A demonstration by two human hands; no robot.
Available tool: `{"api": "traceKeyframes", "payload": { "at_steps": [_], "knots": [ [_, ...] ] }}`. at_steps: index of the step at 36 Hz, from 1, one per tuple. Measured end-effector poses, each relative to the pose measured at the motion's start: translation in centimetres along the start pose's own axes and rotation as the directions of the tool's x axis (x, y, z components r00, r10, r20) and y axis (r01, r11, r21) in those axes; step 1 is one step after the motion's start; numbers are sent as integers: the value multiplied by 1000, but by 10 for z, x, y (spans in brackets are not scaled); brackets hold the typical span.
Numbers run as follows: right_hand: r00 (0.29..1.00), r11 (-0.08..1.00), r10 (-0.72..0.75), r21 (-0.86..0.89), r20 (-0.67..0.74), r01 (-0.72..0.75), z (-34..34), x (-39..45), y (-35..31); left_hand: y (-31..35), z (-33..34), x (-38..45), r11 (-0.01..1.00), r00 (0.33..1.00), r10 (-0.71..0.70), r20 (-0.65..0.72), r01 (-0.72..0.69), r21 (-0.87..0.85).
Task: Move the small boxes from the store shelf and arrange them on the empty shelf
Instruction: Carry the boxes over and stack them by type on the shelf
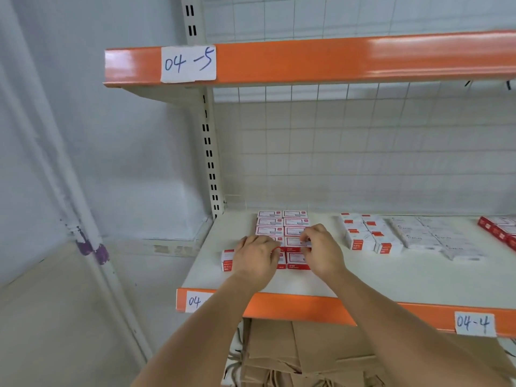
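Several small red-and-white boxes lie in two neat columns on the white shelf with the orange front edge. My left hand lies over the near left boxes, fingers curled on them; one box sticks out to its left. My right hand pinches the top box of the near right stack, above another box.
More small boxes stand further right: a red-and-white group, white packs and red boxes at the frame edge. An orange-edged shelf labelled 04-5 hangs above. Brown cardboard sits below. A wire grid backs the shelves.
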State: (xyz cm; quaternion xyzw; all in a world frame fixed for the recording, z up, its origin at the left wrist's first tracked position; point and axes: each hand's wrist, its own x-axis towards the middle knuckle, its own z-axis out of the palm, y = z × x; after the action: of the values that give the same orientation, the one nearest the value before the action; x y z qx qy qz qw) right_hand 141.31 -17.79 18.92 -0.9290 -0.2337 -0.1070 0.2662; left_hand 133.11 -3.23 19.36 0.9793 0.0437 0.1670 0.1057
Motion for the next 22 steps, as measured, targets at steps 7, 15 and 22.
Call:
{"api": "traceKeyframes", "payload": {
  "at_steps": [7, 15, 22],
  "knots": [
    [997, 996, 4, -84, -72, -11, -9, -3, -7, -24, -17, -8, 996, 996, -91, -15, 91, 20],
    [993, 991, -14, -133, -117, -1, -14, -20, -13, -60, -24, -32, 978, 963, -208, 171, 203, 51],
    [990, 987, -84, -145, -116, 67, -22, -38, -21, -54, -33, -34, 980, 981, -187, -53, 183, -83]
  ]
}}
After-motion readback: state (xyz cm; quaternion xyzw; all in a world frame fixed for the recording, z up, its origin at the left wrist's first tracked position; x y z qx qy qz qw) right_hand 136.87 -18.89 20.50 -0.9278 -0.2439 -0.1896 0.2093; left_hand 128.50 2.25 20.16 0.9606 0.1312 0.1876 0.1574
